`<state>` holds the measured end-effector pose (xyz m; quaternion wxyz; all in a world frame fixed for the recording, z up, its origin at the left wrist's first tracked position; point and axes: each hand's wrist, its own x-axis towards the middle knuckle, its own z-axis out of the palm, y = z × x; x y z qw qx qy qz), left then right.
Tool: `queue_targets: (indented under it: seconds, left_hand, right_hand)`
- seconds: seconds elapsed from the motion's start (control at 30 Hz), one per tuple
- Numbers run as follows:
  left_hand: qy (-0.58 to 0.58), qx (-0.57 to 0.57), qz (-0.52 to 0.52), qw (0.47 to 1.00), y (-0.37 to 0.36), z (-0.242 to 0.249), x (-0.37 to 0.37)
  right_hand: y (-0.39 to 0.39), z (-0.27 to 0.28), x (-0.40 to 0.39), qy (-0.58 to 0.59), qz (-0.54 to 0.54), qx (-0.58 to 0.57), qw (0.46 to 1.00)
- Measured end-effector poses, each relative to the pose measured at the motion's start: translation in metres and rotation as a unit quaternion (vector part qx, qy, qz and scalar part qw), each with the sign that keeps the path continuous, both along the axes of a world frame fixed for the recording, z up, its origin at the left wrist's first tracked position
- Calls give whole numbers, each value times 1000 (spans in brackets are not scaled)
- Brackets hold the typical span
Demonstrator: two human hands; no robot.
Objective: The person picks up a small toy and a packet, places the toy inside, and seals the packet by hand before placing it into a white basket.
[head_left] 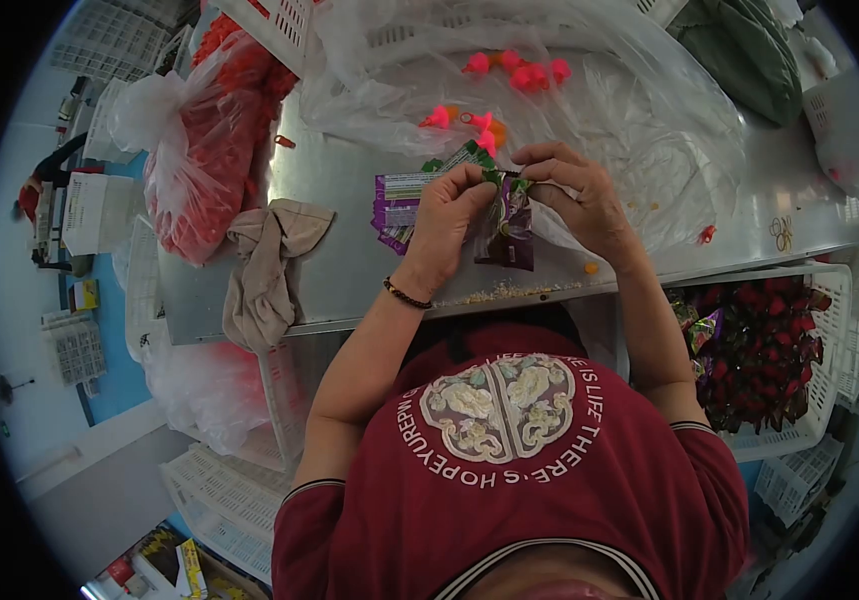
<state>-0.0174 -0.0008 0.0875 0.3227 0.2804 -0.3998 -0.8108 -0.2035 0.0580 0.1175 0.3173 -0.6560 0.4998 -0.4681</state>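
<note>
Both hands pinch one green stem [497, 180]. Left hand [446, 222] and right hand [581, 192] meet above a purple packet [509, 235] on the table [339, 190].

Beige cloth [267, 262] on table edge [349, 170]; red-filled bag [207, 150] beside.

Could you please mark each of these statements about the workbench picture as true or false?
1. Both hands are at a dark purple packet with a green stem. True: the left hand and right hand pinch it together.
2. The left wrist is bare. False: it wears a dark beaded bracelet.
3. A beige cloth lies on the metal table, left of the hands. True.
4. The white basket on the right holds yellow flowers. False: its contents are dark red.
5. Pink pieces lie on clear plastic beyond the hands. True.
</note>
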Motion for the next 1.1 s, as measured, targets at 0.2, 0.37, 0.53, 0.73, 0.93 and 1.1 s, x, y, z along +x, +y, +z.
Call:
queue_targets:
  seconds: [0.2,0.37,0.53,0.73,0.93,1.1]
  left_hand:
    - [-82,-141,128,978,9,4,-7]
    - [-85,-173,136,972,10,5,-7]
    - [-36,-53,110,992,16,19,-11]
    - [-48,-109,99,988,16,1,-8]
    - [-76,-32,87,993,19,5,-7]
    - [-106,-86,94,986,25,5,-11]
  right_hand:
    - [0,6,7,44,-33,-13,998]
    - [-1,1,8,29,-60,5,998]
    - [0,-1,10,-27,-85,11,996]
    - [0,-1,9,-24,-62,18,998]
    - [-1,-6,13,-39,-97,-28,994]
    - [-1,-8,14,-36,-103,-43,993]
